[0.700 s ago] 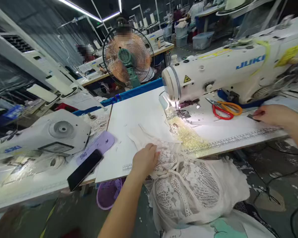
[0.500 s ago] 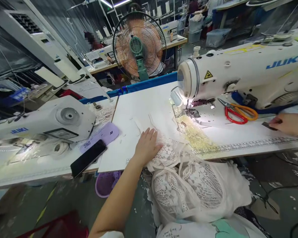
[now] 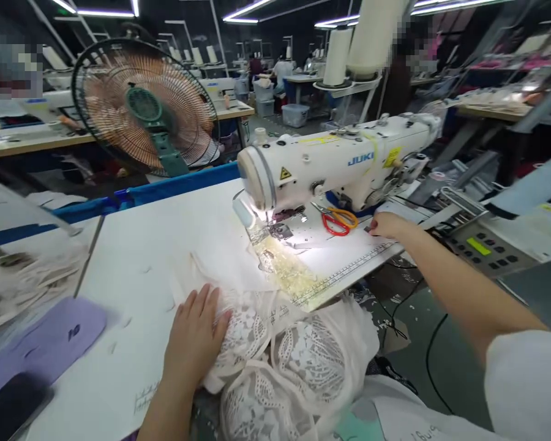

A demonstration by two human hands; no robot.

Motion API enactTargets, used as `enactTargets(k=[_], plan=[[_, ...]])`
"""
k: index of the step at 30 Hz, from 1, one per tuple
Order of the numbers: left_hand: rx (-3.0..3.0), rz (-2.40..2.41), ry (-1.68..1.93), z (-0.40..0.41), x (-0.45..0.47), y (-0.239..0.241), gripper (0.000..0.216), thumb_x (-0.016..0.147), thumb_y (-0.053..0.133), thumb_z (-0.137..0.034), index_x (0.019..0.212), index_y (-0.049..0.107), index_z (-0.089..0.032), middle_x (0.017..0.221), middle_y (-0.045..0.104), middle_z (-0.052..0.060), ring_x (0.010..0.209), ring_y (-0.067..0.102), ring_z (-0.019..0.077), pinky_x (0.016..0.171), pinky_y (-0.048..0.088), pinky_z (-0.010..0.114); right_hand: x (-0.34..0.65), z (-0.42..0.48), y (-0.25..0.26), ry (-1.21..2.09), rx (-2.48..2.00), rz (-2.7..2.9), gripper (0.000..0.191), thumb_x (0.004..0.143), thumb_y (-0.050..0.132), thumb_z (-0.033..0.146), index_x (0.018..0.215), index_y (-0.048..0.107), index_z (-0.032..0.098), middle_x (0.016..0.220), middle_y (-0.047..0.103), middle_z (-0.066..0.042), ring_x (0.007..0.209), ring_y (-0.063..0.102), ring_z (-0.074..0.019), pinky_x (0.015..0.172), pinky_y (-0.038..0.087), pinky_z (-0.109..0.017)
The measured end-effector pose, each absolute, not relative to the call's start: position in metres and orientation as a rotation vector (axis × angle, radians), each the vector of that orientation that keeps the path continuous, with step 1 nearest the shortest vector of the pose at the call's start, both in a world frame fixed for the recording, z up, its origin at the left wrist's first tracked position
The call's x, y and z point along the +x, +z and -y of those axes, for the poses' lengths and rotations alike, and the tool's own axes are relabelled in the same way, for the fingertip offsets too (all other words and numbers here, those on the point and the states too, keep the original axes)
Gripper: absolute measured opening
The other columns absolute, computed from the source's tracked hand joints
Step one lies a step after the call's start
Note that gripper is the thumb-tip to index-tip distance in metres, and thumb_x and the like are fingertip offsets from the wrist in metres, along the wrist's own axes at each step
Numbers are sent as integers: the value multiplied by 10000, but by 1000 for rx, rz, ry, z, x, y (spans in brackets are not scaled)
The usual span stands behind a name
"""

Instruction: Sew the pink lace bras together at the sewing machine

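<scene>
My left hand [image 3: 195, 334] lies flat with fingers stretched on the white tabletop, against the left edge of a white lace bra [image 3: 312, 349]. More lace cups hang over the table's front edge toward my lap. Reaching out to the right, my right hand [image 3: 388, 225] pinches a small dark flat piece [image 3: 367, 229] whose kind I cannot make out. Just left of it lie scissors [image 3: 335, 222] with one red and one orange handle. A white JUKI sewing machine [image 3: 303, 165] stands behind, its lamp lighting the needle area and a yellowish strip [image 3: 287, 269] on the table.
A purple template [image 3: 50, 343] marked 10 and a dark phone [image 3: 18, 404] lie at the lower left. Beyond the table stands a large fan [image 3: 144, 110]. A control panel [image 3: 482, 248] sits at the right, near my forearm. A printed ruler [image 3: 344, 272] follows the front edge.
The view has swung to the right, bringing the control panel and more of my right arm into sight. My left hand stays flat by the bra; my right hand still pinches the dark piece.
</scene>
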State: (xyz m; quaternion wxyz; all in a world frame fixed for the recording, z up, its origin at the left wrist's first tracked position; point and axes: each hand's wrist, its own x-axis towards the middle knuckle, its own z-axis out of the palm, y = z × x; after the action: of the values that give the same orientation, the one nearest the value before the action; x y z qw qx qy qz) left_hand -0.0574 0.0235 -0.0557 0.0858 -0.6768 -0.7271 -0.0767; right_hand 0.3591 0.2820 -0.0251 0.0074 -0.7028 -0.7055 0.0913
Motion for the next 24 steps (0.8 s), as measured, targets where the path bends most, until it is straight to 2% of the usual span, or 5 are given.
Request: enactTargets(k=[6, 10, 15, 20, 24], plan=[[-1996, 2193, -235, -27, -61, -57, 639, 842, 231, -474, 1228, 568, -90, 1325, 506, 154, 1245, 428, 333, 1002, 361, 513, 349, -265, 3, 505, -2117, 2243, 255, 887, 556, 350, 1061, 581, 165, 1056, 597, -59, 895, 591, -174, 774, 507, -370], [-2011, 2199, -227, -28, -63, -59, 666, 832, 231, -504, 1240, 561, -95, 1339, 494, 146, 1255, 410, 336, 1006, 354, 515, 311, -219, 4, 653, -1722, 2340, 239, 935, 426, 317, 1007, 595, 164, 979, 629, -40, 898, 589, -166, 789, 476, -322], [-1992, 2181, -204, -28, -63, -59, 652, 843, 236, -488, 1235, 566, -85, 1333, 495, 159, 1257, 409, 343, 1005, 356, 515, 264, -176, -14, 969, -1244, 2494, 228, 879, 426, 279, 997, 604, 200, 995, 641, -31, 931, 573, -157, 785, 444, -262], [-1932, 2229, -151, -24, -51, -55, 545, 868, 337, -420, 1261, 551, -107, 1352, 483, 142, 1264, 398, 354, 1019, 351, 509, 316, -166, -1, 1260, -1092, 2686, 282, 812, 491, 419, 660, 564, 193, 640, 603, -8, 602, 544, -154, 545, 411, -261], [-1697, 2389, -154, -21, -18, -52, 516, 871, 407, -376, 1265, 540, -71, 1345, 480, 175, 1236, 412, 407, 998, 355, 553, 330, -157, 17, 1319, -1267, 2589, 366, 807, 481, 538, 633, 494, 217, 625, 598, -17, 580, 527, -157, 531, 397, -273]])
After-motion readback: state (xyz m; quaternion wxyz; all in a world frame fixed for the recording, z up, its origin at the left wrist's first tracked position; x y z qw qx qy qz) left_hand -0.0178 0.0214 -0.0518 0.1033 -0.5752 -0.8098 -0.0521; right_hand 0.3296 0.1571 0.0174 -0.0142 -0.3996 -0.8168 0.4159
